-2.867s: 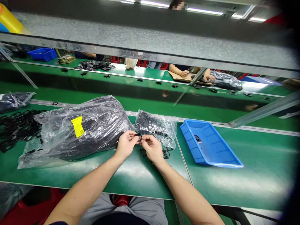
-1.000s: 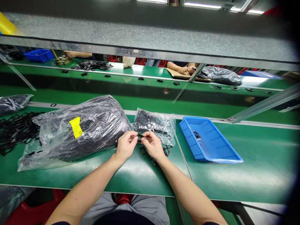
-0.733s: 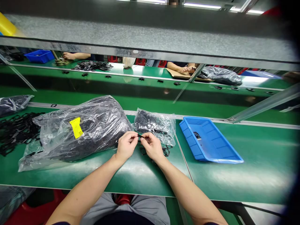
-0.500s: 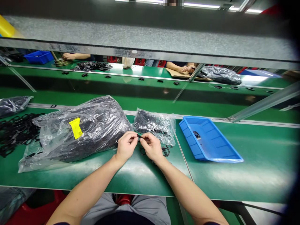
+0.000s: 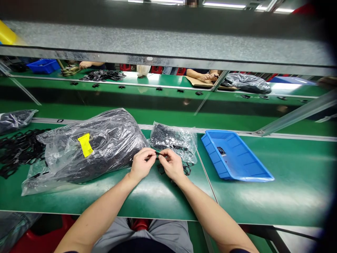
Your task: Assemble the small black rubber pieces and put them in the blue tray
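My left hand (image 5: 143, 162) and my right hand (image 5: 171, 163) meet over the green table, fingertips pinched on a small black plastic part (image 5: 157, 153) between them. Most of that part is hidden by the fingers, so its full shape cannot be made out. Right behind the hands lies a small clear bag (image 5: 175, 135) with black parts and round shiny pieces in it. Loose black frames (image 5: 186, 170) rest under and beside my right hand. To the left of my left hand sits a large clear bag (image 5: 105, 140) full of black parts, with a yellow label (image 5: 85, 145).
A blue tray (image 5: 237, 156) with a few small parts stands at the right. Black frames (image 5: 21, 147) are heaped at the far left. Beyond a metal rail, several black parts lie in a row on green surface, and co-workers' hands (image 5: 207, 77) work there.
My hands stay together on the black part, barely shifted. At the far left, a co-worker's hand has moved a little to the right.
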A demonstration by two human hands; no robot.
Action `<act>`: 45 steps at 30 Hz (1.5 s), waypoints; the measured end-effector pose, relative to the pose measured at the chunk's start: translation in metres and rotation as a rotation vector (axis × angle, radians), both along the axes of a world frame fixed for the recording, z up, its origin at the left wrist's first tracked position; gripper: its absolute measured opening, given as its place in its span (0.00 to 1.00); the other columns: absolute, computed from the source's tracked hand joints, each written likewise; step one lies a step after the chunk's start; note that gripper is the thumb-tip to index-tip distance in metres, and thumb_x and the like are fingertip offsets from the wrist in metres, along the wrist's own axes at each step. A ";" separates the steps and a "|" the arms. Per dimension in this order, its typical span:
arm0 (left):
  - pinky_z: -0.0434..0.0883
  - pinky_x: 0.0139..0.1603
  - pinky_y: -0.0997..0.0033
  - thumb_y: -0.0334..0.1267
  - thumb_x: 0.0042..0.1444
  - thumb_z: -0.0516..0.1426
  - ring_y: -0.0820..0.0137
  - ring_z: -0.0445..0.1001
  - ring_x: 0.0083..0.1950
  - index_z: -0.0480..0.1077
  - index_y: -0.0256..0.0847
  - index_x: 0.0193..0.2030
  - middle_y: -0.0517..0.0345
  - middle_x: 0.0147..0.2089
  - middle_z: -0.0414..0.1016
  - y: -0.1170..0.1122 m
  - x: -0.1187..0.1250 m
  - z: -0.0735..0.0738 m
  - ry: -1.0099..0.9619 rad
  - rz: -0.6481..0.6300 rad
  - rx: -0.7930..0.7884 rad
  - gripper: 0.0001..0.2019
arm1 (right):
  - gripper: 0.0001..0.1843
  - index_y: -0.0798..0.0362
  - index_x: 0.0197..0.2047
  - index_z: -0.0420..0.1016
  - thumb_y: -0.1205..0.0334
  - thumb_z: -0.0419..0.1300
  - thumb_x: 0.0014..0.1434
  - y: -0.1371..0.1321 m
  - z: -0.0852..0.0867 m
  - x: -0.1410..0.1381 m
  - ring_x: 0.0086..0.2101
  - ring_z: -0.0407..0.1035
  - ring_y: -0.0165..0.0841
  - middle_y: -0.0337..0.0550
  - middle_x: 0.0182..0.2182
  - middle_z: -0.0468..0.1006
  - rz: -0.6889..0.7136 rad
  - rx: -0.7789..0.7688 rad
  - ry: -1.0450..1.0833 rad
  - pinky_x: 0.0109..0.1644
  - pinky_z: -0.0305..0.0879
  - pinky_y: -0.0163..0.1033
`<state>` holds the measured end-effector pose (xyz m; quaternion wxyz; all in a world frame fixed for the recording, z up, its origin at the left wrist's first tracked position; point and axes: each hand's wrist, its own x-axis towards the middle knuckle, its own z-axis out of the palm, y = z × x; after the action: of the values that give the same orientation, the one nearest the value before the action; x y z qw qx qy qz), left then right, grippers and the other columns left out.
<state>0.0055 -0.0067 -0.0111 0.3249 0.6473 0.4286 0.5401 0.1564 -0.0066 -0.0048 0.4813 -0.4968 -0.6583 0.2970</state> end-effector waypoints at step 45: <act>0.72 0.36 0.72 0.38 0.52 0.61 0.72 0.73 0.32 0.73 0.36 0.39 0.55 0.35 0.76 0.004 0.004 -0.004 -0.289 -0.020 -0.374 0.10 | 0.17 0.52 0.36 0.71 0.50 0.67 0.50 0.009 -0.010 -0.002 0.26 0.72 0.32 0.39 0.29 0.75 0.094 -0.302 0.449 0.34 0.72 0.40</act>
<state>0.0095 -0.0031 -0.0148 0.5024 0.4960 0.4639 0.5351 0.1543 0.0019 -0.0151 0.5212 -0.4535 -0.5057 0.5166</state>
